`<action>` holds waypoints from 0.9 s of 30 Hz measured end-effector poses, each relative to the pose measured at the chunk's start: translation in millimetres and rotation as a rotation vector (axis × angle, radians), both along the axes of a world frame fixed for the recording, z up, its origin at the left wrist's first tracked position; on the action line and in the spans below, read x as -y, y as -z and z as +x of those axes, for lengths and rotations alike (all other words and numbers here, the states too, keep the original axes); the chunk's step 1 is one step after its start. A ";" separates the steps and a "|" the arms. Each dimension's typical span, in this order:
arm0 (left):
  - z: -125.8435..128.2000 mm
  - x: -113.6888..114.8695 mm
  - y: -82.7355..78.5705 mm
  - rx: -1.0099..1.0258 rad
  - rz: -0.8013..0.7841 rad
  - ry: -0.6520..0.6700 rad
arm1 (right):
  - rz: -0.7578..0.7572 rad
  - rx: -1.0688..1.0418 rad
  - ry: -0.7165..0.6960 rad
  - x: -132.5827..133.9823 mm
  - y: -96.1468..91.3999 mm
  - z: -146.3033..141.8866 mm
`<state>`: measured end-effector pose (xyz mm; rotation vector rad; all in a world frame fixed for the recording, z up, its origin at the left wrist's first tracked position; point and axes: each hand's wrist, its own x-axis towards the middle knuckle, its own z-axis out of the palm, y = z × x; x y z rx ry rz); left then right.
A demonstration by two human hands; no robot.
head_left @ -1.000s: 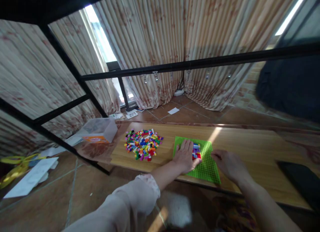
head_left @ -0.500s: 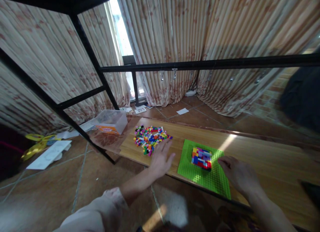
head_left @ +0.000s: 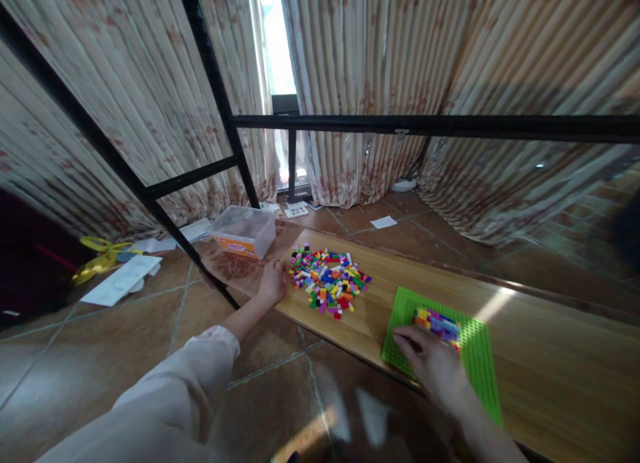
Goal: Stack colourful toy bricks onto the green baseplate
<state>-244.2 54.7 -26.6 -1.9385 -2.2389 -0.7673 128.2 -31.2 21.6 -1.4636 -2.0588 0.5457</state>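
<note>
The left hand [head_left: 273, 283] sat by loose bricks [head_left: 329, 280], the right hand [head_left: 436, 364] over a green board [head_left: 479, 358], their fingers' grip unclear; one sideways sweep risked a spill

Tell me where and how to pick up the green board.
Take the green board by its right edge, probably, coming from the right: that strip is bare, with its bricks nearer the middle and the right forearm crossing the near edge. It looks thin and flat on the table, so pinch the rim.
</note>
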 end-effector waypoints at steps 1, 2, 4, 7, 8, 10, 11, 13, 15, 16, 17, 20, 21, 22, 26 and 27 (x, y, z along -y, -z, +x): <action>-0.1 -3.0 3.0 -0.001 0.002 0.009 | -0.022 -0.005 -0.040 2.7 0.6 -15.5; -0.2 -5.1 5.7 -0.002 0.005 0.018 | -0.041 -0.006 -0.078 4.8 1.6 -31.5; -0.7 -7.5 10.2 -0.005 0.011 0.030 | -0.061 -0.016 -0.109 6.8 4.6 -64.0; -2.1 -7.8 13.4 -0.009 0.020 0.031 | -0.083 0.004 -0.034 3.5 10.7 -108.4; -2.4 -7.6 13.5 -0.010 0.023 0.028 | -0.088 0.027 -0.005 1.2 12.6 -120.7; -2.7 -7.1 12.9 -0.011 0.029 0.024 | -0.083 0.088 0.028 -3.8 15.4 -140.3; -2.7 -6.9 12.3 -0.011 0.031 0.026 | -0.076 0.127 0.043 -6.2 16.2 -147.3; -2.5 -6.6 11.0 -0.004 0.036 0.037 | -0.063 0.215 0.072 -10.6 16.9 -156.8; -2.9 -6.9 10.3 0.004 0.040 0.052 | -0.065 0.293 0.094 -14.3 16.9 -161.5; -3.5 -7.4 10.3 -0.008 0.040 0.061 | -0.067 0.321 0.099 -16.1 16.9 -162.9; -4.3 -8.2 10.5 -0.016 0.040 0.058 | -0.070 0.343 0.099 -17.9 17.1 -163.8; -7.0 -11.2 11.9 -0.040 0.023 0.067 | -0.075 0.386 0.100 -22.6 18.8 -165.0; -7.6 -12.0 12.1 -0.046 0.019 0.065 | -0.076 0.393 0.098 -23.7 19.5 -165.0; -7.9 -12.5 12.0 -0.050 0.016 0.061 | -0.078 0.398 0.094 -24.4 20.1 -165.0; -6.9 -12.7 8.8 -0.066 0.000 0.057 | -0.088 0.394 0.084 -25.8 19.7 -165.5; -6.4 -12.5 7.7 -0.072 -0.003 0.059 | -0.097 0.390 0.088 -26.3 18.6 -165.7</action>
